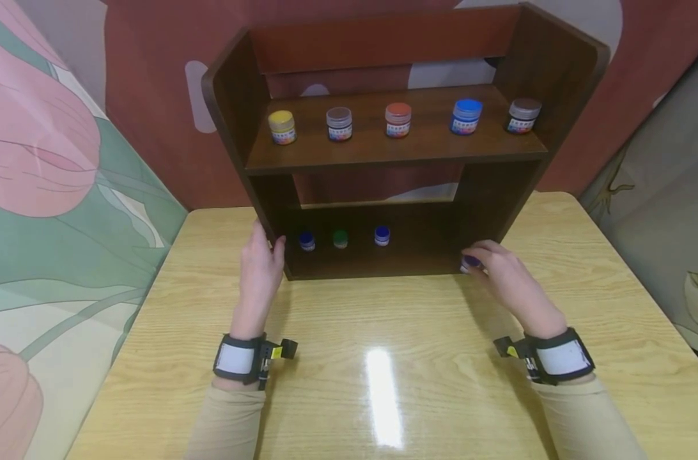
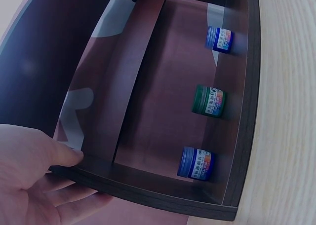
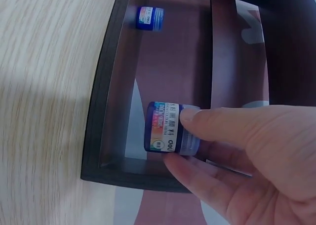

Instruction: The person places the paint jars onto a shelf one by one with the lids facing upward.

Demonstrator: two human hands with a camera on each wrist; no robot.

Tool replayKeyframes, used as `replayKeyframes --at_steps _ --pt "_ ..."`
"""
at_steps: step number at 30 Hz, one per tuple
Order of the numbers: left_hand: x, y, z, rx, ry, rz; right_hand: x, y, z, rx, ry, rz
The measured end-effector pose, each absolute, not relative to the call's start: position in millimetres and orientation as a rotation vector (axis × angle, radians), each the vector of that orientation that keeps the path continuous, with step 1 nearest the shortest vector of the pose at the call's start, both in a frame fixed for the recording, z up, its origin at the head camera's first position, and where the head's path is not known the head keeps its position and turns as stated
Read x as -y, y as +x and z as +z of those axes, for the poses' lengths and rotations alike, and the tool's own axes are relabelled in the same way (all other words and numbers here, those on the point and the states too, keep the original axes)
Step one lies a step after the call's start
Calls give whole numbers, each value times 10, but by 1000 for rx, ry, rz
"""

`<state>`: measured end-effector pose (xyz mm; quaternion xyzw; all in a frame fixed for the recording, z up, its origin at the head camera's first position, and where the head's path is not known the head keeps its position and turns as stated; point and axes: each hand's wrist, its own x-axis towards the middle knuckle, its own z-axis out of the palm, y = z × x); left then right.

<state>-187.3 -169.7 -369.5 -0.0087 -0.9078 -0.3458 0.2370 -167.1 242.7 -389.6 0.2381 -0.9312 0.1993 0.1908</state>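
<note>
My right hand (image 1: 501, 271) pinches a small purple-blue paint jar (image 3: 163, 129) between thumb and fingers, at the right end of the lower shelf. In the right wrist view its printed label faces the camera and the fingers cover part of its lid. At the other end, my left hand (image 1: 259, 265) grips the side panel of the dark wooden shelf unit (image 1: 395, 160), thumb on the inner face and fingers outside. On the lower shelf stand a blue jar (image 1: 307, 241), a green jar (image 1: 340, 239) and another blue jar (image 1: 381, 236).
The upper shelf holds a row of paint jars: yellow (image 1: 282, 128), grey-lidded (image 1: 340, 124), red-orange (image 1: 397, 120), bright blue (image 1: 466, 117) and brown-lidded (image 1: 523, 115). The unit stands toward the back of a light wooden table (image 1: 441, 377), before a patterned wall covering (image 1: 153, 96).
</note>
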Motion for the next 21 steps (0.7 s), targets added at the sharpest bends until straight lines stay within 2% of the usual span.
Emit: replayKeyframes --at_steps 21 --pt "1692 -1881 -3706 2468 -33 -931 -2222 -1861 -3925 2602 623 589"
